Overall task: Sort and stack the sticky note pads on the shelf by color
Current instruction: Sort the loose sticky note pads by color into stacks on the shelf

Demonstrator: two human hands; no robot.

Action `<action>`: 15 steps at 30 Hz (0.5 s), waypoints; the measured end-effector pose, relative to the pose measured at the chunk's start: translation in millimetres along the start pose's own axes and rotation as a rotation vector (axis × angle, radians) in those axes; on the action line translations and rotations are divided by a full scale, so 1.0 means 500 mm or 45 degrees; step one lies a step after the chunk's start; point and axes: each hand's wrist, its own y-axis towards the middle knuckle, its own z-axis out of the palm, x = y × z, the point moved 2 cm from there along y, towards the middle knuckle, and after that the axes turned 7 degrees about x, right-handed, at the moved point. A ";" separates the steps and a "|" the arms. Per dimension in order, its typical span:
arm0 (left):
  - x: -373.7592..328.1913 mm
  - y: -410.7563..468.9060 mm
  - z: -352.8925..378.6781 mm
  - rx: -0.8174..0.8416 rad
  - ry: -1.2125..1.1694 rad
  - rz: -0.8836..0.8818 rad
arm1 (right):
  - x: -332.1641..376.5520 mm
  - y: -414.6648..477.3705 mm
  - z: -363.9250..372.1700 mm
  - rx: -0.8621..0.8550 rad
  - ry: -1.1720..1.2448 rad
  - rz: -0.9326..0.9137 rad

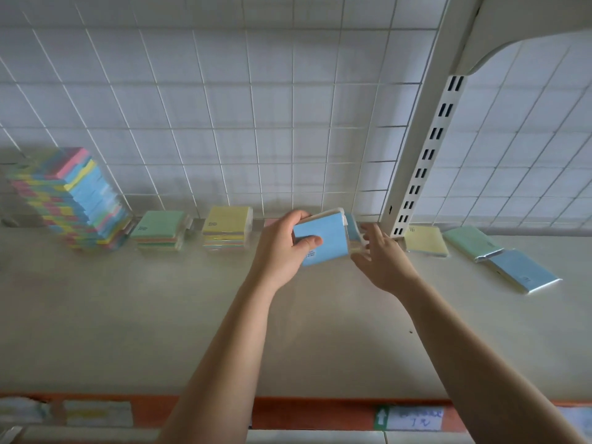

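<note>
My left hand (282, 248) grips a blue-topped sticky note pad (323, 240), tilted above the shelf (160, 315), thumb on its face. My right hand (381, 261) reaches beside the pad's right edge with relaxed fingers, touching its clear wrapper. Behind the held pad a pink pad (270, 222) and a blue one (352, 225) peek out. A green-topped stack (160, 230) and a yellow-topped stack (228, 227) stand at the back. At right lie a yellow pad (424, 240), a green pad (471, 243) and a blue pad (522, 272).
A tall leaning pile of mixed-colour pads (73, 200) stands at the far left. A white slotted upright (423, 155) rises from the shelf's back right of centre. Wire grid (256, 123) backs the shelf. An orange price strip (304, 411) runs along the front edge.
</note>
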 end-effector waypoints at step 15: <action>0.007 0.094 0.105 -0.153 0.070 -0.082 | -0.048 -0.071 -0.015 -0.176 -0.083 -0.190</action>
